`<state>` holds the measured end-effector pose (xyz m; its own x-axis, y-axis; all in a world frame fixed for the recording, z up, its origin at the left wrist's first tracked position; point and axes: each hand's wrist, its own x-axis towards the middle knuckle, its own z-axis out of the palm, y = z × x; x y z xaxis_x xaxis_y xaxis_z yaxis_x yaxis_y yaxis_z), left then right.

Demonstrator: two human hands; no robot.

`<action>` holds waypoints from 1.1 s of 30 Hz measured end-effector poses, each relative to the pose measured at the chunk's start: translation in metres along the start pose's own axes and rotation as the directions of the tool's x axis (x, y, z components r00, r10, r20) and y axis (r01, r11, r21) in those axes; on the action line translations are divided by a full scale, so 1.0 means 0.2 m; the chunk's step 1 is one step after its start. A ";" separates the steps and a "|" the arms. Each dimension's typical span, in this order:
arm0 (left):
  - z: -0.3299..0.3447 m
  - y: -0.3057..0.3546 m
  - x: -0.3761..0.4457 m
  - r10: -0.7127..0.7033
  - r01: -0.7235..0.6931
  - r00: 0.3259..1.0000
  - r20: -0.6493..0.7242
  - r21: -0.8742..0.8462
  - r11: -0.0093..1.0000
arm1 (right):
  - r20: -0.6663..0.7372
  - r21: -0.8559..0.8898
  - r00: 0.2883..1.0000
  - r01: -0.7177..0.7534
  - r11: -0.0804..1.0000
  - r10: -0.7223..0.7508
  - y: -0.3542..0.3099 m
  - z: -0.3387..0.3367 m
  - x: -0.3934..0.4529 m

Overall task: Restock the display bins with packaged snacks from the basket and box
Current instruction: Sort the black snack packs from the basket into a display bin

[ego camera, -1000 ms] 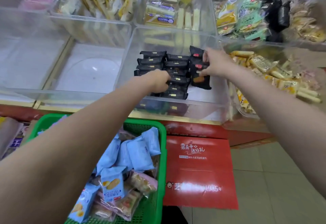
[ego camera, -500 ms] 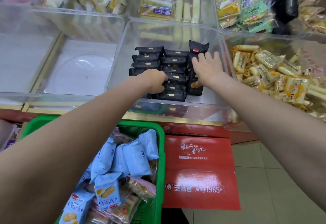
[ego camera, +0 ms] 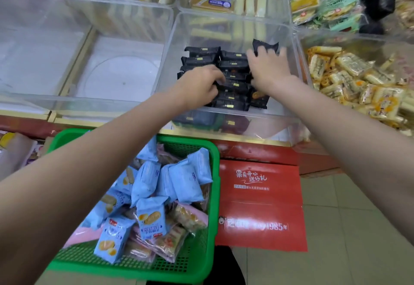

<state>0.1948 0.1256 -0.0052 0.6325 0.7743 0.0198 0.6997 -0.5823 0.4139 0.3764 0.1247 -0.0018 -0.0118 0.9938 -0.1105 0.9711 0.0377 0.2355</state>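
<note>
So, quick rundown of where things are at:

What changed: a second ago the right hand [ego camera: 267, 69] was pinching an upright black packet at the right edge of the stack; now it lies spread over the black packets [ego camera: 233, 83], fingers fairly straight, pressing rather than gripping. One packet [ego camera: 265, 46] pokes up just past its fingertips.

Left hand: the left hand [ego camera: 201, 86] has barely moved, knuckles curled over the left side of the same stack. Can't tell if it's actually grasping a packet or just bracing the pile, the fingertips are hidden.

What it means: my guess is that last packet is in and both hands are squaring up the rows. This bin looks about done.

Where the goods are: black packets sit in two neat columns in the clear bin [ego camera: 291, 114], centre of the frame. The green basket [ego camera: 212, 195] at lower left holds plenty of blue packets [ego camera: 186, 179] and some clear-wrapped ones, so lots left to stock.

Surface: clear bins in rows on a gold-trimmed shelf [ego camera: 74, 53]. The bin to the left [ego camera: 107, 103] shows only its bare bottom. Yellow snacks [ego camera: 358, 83] fill the bin on the right.

Room: red shop counter front with a red sign [ego camera: 259, 206], tiled floor [ego camera: 358, 228] at lower right.
</note>
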 end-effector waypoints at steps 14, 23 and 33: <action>0.15 -0.28 -1.01 -0.553 0.526 0.740 0.381 0.183 0.830 | 0.197 0.046 0.476 0.869 0.493 -0.857 -0.70 0.27 -0.67; 0.24 -0.13 -0.87 -0.583 0.465 0.622 0.522 0.353 0.812 | 0.126 0.177 0.568 0.794 0.582 -0.813 -0.79 0.38 -0.62; -0.17 -0.42 -1.06 -0.486 0.844 0.529 0.695 -0.375 0.383 | 0.280 0.958 0.737 -0.254 0.132 -0.615 -0.67 0.09 -0.59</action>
<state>-0.0094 0.0200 -0.0127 0.2254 0.5205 -0.8236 0.6776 0.5237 0.5164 0.2513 0.0014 -0.0382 -0.5389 0.6804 -0.4966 0.3590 -0.3478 -0.8661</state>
